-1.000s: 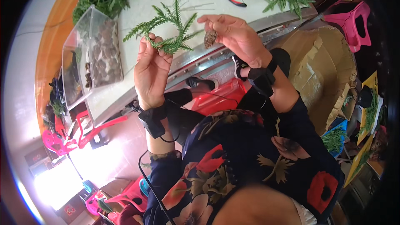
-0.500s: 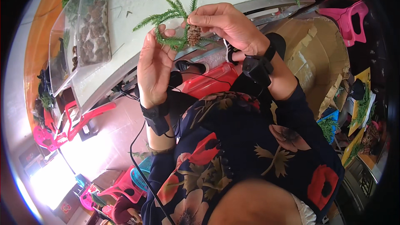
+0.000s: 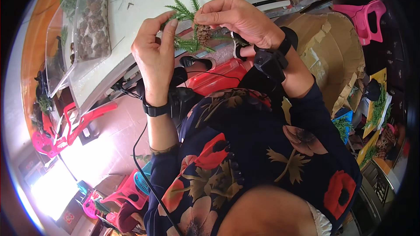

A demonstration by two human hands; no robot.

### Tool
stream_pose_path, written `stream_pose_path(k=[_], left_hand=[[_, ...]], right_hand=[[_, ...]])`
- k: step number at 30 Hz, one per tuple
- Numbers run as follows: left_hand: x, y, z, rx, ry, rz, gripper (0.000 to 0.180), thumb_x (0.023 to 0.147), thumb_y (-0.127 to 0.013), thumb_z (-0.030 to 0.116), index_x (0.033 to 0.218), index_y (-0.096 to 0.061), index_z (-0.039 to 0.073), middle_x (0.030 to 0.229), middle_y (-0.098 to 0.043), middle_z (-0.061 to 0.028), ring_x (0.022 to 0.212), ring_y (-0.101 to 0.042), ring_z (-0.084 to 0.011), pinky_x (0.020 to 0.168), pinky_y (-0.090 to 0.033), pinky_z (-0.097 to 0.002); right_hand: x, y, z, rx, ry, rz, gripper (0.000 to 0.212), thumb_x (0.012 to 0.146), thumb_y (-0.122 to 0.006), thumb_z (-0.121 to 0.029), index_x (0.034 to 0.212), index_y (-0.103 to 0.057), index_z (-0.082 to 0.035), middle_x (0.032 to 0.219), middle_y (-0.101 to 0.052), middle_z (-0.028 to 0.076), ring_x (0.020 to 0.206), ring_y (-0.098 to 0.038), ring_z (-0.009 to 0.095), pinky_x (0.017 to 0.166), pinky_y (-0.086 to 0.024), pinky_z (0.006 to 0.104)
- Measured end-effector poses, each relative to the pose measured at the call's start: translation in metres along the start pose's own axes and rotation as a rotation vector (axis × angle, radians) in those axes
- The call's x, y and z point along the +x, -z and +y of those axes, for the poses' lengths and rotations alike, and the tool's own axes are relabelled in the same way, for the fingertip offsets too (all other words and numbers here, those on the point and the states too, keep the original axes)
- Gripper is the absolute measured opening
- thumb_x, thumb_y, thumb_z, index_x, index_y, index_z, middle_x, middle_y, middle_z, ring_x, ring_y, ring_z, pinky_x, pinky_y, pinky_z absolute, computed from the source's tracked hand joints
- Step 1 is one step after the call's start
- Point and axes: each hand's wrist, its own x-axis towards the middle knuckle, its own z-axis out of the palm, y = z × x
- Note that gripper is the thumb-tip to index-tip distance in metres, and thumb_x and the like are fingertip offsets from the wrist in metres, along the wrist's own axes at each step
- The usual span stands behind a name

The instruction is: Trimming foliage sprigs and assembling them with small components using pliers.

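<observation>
We note the white table [image 3: 142, 2], its far side cut off by the frame's top. At upper centre, the left hand [image 3: 154, 52] curls beside an evergreen sprig [image 3: 182, 12]; we cannot tell whether it grips. The right hand [image 3: 243, 19] pinches the top of a pine cone [image 3: 204, 36] against the sprig. We judge this as fastening the cone; next calls for steady pressure. Fingertips hide the join.
</observation>
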Motion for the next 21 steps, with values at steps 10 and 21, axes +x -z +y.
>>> stream_pose_path(k=[10, 21], left_hand=[[-0.006, -0.009, -0.009, -0.379, 0.319, 0.045, 0.016, 0.084, -0.065, 0.011, 0.090, -0.062, -0.003, 0.077, -0.060, -0.0034, 0.068, -0.051, -0.0066, 0.060, -0.041, -0.0199], [-0.013, -0.023, -0.001, -0.617, 0.401, 0.028, 0.018, 0.085, -0.063, 0.011, 0.093, -0.059, -0.004, 0.078, -0.063, -0.0061, 0.067, -0.057, -0.0099, 0.062, -0.046, -0.0212]], right_hand=[[0.002, -0.011, 0.009, -0.917, 0.855, 0.532, 0.010, 0.079, -0.068, -0.014, 0.083, -0.068, -0.005, 0.079, -0.066, 0.004, 0.074, -0.061, 0.015, 0.069, -0.044, 0.0258], [0.003, -0.031, 0.022, -1.075, 0.717, 0.649, 0.008, 0.071, -0.070, -0.012, 0.070, -0.064, -0.008, 0.065, -0.061, 0.003, 0.062, -0.056, 0.022, 0.058, -0.043, 0.0342]])
